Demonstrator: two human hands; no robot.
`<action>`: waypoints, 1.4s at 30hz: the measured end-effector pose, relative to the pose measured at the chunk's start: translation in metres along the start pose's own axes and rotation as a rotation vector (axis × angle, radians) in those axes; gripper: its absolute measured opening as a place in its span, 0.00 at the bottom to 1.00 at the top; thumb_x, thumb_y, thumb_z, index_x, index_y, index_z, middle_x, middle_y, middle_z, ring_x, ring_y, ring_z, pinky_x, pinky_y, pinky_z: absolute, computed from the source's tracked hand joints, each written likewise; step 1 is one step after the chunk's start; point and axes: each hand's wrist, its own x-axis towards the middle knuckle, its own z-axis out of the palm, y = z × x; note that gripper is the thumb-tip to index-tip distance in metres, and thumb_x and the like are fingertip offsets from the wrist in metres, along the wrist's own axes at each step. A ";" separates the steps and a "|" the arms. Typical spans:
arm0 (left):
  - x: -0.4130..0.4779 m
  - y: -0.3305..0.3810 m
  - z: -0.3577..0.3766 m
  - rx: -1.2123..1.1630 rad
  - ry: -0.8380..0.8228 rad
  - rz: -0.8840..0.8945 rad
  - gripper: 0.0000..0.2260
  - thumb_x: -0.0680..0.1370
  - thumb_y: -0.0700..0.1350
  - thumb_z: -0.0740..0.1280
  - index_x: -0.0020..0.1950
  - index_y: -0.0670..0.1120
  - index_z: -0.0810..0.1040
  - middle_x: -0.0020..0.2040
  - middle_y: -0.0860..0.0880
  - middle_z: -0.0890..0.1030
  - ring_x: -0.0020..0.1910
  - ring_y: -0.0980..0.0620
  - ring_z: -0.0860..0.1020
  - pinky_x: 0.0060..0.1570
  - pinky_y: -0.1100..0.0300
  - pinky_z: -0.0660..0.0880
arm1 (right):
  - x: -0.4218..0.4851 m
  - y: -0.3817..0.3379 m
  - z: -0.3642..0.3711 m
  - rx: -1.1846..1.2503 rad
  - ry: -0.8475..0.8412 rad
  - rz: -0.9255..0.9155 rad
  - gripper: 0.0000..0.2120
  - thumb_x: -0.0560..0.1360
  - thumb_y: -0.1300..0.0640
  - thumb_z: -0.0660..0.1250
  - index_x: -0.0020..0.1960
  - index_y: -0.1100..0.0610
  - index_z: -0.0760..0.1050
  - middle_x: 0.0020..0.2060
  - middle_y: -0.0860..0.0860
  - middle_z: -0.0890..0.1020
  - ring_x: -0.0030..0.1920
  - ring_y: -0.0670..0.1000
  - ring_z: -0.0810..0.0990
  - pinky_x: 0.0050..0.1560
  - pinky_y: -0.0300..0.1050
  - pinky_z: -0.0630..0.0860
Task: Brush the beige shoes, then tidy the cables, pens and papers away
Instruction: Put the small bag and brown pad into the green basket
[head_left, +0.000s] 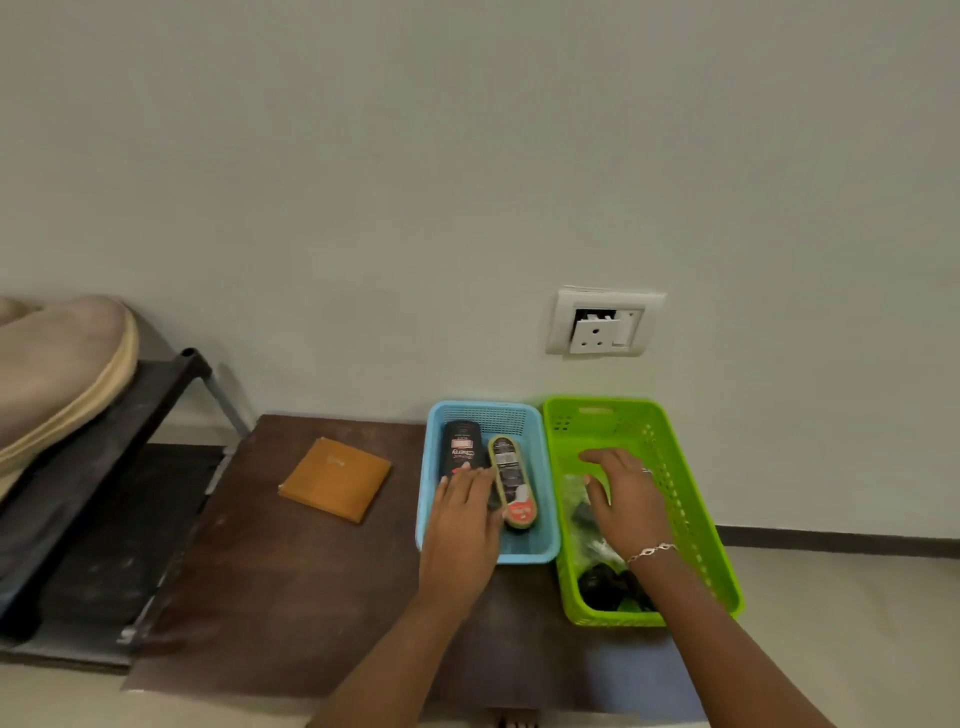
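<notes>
- The shoe brush (511, 483) lies flat in the blue basket (540, 545), label side up, just beside a black bottle (461, 447) on its left; it looks like a rigid, light piece with a firm back and soft bristles underneath, so I judge it will lift easily and not flex.
- The left hand (462, 525) rests palm down in the blue basket, fingers spread and flat, fingertips touching or nearly touching the bottle's lower end and the brush's left edge; it has closed on nothing yet.
- Best hold, in my judgement: pinch the brush across its narrow long sides near the middle, thumb on one edge and fingers on the other; the glossy label may be slick, so the edges are safer than the top.
- The right hand (623, 499) hovers open over the green basket (691, 519), fingers loosely extended above clear wrapping and dark cable-like items (605, 584); whether it touches them I cannot tell; it holds nothing.
- One beige shoe (57, 369) sits on the black rack (130, 415) at far left, well apart from both hands; it looks soft-sided with a pale stiff sole edge, so it should be steadied by the sole while brushing.
- An orange folder (337, 478) lies on the brown mat (291, 571), thin and light; easy to slide up by an edge.
</notes>
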 end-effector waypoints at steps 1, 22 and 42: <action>-0.005 -0.009 -0.009 -0.037 0.060 -0.050 0.15 0.74 0.45 0.61 0.59 0.42 0.76 0.55 0.44 0.80 0.58 0.45 0.76 0.63 0.52 0.69 | 0.002 -0.017 0.002 0.025 0.028 -0.027 0.14 0.69 0.59 0.59 0.51 0.60 0.79 0.46 0.58 0.81 0.48 0.61 0.78 0.50 0.45 0.71; -0.030 -0.153 -0.088 0.247 0.045 -0.438 0.21 0.78 0.47 0.63 0.70 0.48 0.65 0.69 0.50 0.67 0.71 0.52 0.62 0.73 0.58 0.51 | 0.063 -0.206 0.185 -0.381 -0.613 -0.006 0.36 0.70 0.47 0.71 0.69 0.61 0.60 0.67 0.59 0.65 0.68 0.61 0.63 0.64 0.54 0.67; -0.006 -0.042 -0.050 0.143 0.190 -0.007 0.23 0.59 0.38 0.78 0.53 0.37 0.80 0.49 0.40 0.82 0.49 0.39 0.82 0.49 0.41 0.75 | 0.034 -0.053 -0.052 0.019 0.033 0.371 0.12 0.75 0.65 0.62 0.59 0.64 0.72 0.52 0.65 0.79 0.53 0.64 0.77 0.47 0.49 0.69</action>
